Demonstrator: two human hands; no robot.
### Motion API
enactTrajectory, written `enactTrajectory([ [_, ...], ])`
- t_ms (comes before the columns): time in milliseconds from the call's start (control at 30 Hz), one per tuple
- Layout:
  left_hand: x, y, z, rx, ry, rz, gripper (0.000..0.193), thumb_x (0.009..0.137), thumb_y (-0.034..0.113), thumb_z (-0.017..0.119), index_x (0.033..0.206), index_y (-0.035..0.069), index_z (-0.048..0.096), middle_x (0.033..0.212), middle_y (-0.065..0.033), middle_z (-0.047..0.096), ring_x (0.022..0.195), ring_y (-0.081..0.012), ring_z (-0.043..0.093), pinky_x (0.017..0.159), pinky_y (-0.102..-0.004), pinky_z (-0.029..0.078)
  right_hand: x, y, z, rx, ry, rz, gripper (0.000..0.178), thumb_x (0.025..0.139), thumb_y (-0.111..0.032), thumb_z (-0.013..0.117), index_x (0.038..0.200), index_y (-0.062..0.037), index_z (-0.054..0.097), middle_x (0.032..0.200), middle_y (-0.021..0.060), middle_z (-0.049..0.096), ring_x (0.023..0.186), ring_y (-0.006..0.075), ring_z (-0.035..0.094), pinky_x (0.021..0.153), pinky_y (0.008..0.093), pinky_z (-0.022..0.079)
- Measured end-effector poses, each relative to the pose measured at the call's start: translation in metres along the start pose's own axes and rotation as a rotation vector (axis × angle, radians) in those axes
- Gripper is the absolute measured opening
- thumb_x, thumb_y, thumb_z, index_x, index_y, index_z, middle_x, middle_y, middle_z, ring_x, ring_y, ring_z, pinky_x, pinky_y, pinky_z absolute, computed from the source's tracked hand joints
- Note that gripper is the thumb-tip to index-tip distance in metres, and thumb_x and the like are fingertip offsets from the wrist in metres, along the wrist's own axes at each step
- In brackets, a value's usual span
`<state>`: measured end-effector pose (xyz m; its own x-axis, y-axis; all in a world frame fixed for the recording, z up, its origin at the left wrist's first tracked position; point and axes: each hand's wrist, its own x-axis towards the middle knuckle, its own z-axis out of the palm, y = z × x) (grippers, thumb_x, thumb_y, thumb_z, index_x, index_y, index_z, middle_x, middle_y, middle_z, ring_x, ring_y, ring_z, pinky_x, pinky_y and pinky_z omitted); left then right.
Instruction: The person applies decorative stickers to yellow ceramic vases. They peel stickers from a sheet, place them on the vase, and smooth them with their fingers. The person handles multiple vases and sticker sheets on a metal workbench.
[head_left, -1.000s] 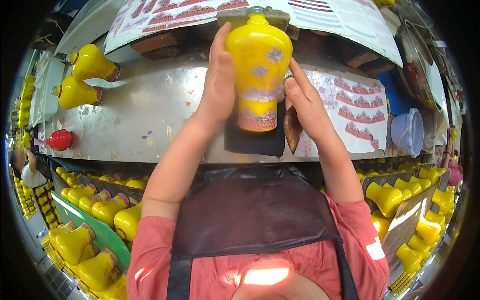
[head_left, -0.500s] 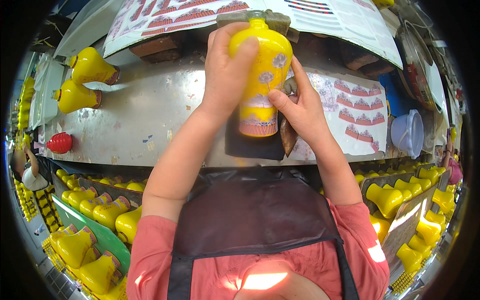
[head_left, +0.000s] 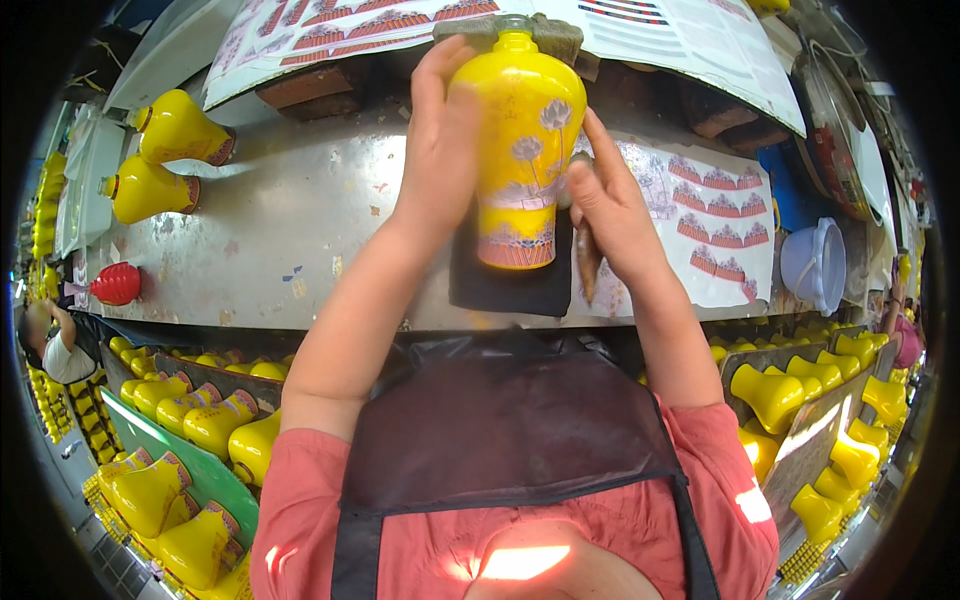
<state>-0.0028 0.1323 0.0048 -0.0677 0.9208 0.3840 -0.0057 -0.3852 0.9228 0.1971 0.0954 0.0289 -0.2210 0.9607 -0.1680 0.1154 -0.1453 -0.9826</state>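
A yellow glass bottle point(head_left: 520, 130) lies face up in front of me, its clear neck pointing away. Grey lotus decals mark its front, and a reddish patterned band circles its base. The neck end rests by a grey padded block point(head_left: 560, 38), the base over a black pad point(head_left: 510, 290). My left hand point(head_left: 437, 140) is open along the bottle's left side, fingers stretched, thumb smeared by motion. On the other side, my right hand point(head_left: 615, 200) is closed round a narrow brown scraper-like tool point(head_left: 588, 265), partly hidden by the palm. Its fingertips reach the bottle's right edge.
Printed decal sheets point(head_left: 725, 235) lie to the right, beside a pale blue bucket point(head_left: 815, 265). A tilted decal board point(head_left: 690, 60) stands behind. At left are two yellow bottles point(head_left: 185, 130) and a red ribbed object point(head_left: 117, 284). Racks of yellow bottles point(head_left: 215, 425) flank me below the table.
My left thumb has come off the bottle's front, and my right thumb has lifted from the decal. The bottle's face shows more fully, and the brown tool has turned in my right hand.
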Motion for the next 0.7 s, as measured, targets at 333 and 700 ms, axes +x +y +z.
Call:
enactTrajectory([
  [333,-0.037,0.003,-0.013,0.39,-0.153,0.1,0.086,0.095,0.027,0.064,0.161,-0.003,0.018,0.162,-0.0281,0.025,0.15,-0.0435,0.028,0.126,-0.0489,0.022,0.002,0.019,0.001,0.003,-0.021,-0.136,0.079,0.098,-0.018,0.067,0.165,-0.0047,0.027,0.148,0.0157,0.056,0.12,0.0168,0.058,0.102,0.0303,0.048],
  [700,-0.036,0.004,-0.016,0.445,-0.183,0.125,0.09,0.097,0.031,0.066,0.163,-0.003,0.015,0.165,-0.0307,0.023,0.153,-0.0451,0.027,0.126,-0.0478,0.023,0.002,0.021,0.003,0.032,-0.017,-0.153,0.08,0.097,-0.018,0.068,0.165,-0.0063,0.027,0.146,0.0165,0.057,0.117,0.0157,0.06,0.1,0.0303,0.049],
])
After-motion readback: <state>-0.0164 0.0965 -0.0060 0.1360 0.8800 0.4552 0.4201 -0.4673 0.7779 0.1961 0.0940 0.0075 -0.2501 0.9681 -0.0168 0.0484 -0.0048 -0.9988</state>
